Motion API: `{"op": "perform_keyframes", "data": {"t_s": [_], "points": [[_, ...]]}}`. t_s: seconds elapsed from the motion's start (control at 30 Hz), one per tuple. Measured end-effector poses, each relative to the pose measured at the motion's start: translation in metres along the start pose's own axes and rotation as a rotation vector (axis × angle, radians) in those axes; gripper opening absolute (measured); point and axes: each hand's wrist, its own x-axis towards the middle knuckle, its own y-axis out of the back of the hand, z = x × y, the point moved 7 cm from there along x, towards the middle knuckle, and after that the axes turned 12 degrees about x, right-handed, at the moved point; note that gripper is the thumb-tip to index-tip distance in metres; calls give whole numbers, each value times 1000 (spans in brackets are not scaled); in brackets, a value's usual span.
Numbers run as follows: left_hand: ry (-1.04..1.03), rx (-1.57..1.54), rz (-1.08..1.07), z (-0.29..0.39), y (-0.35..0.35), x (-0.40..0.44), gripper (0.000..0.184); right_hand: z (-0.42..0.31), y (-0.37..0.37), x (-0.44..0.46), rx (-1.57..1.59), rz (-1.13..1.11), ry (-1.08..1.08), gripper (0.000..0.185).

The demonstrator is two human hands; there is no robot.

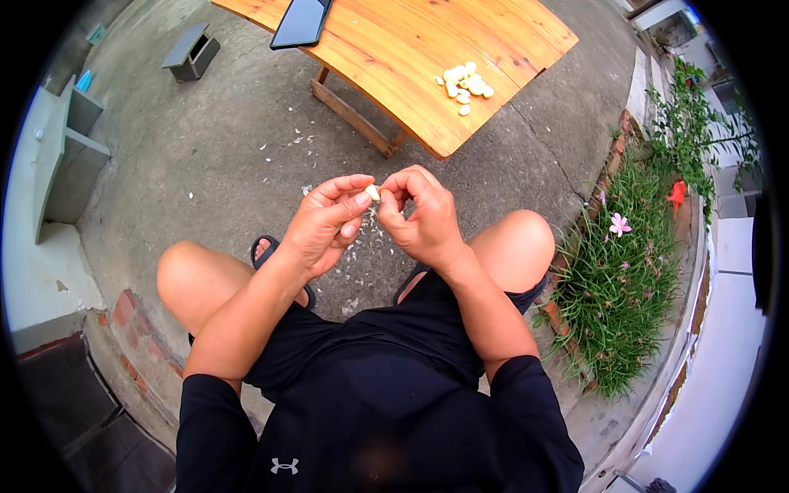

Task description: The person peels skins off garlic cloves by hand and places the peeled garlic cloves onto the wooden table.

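Observation:
Above my knees, my left hand [329, 220] pinches a pale garlic clove [372, 193] between thumb and fingertips. My right hand [421, 212] is closed at the clove's right side, its thumb and forefinger touching or nearly touching it; whether it grips a bit of skin is too small to tell. Several peeled garlic cloves [465, 83] lie in a loose pile near the front right part of the wooden table [394, 62]. White scraps of skin [366, 255] are scattered on the ground below my hands and between my feet.
A dark tablet or phone [302, 22] lies at the table's left edge. A small grey box-like stool [191, 53] stands on the concrete at the upper left. Green plants with pink flowers [620, 304] grow in a brick-edged bed on the right. My knees are on both sides.

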Motion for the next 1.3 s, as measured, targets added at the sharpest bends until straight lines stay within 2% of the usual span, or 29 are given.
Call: {"op": "perform_keyframes", "data": {"t_s": [0.07, 0.17, 0.27, 0.37, 0.47, 0.67, 1.07, 1.17, 1.3], "points": [[-26, 30, -6, 3, -4, -1, 29, 6, 4, 1, -2, 15, -25, 11], [-100, 115, 1, 6, -6, 2, 30, 12, 6, 1, 243, 26, -110, 9], [-127, 175, 1, 7, -2, 5, 31, 0, 7, 6, 191, -72, -38, 7], [-126, 203, 8, 7, 0, 4, 30, 0, 6, 6, 176, -149, -62, 8], [-153, 297, 0, 9, -1, 4, 25, 4, 7, 5, 160, -117, -13, 7], [-111, 257, -3, 7, -1, 3, 24, -3, 3, 4, 39, -127, 36, 5], [-41, 30, -52, 10, -4, 2, 29, 30, 11, -3, 287, -35, -313, 9], [-38, 7, -68, 11, -5, 2, 30, 36, 16, -4, 223, -52, -198, 10], [-47, 14, -72, 10, -4, 2, 30, -14, 11, 9, 140, -15, 52, 6]]}}
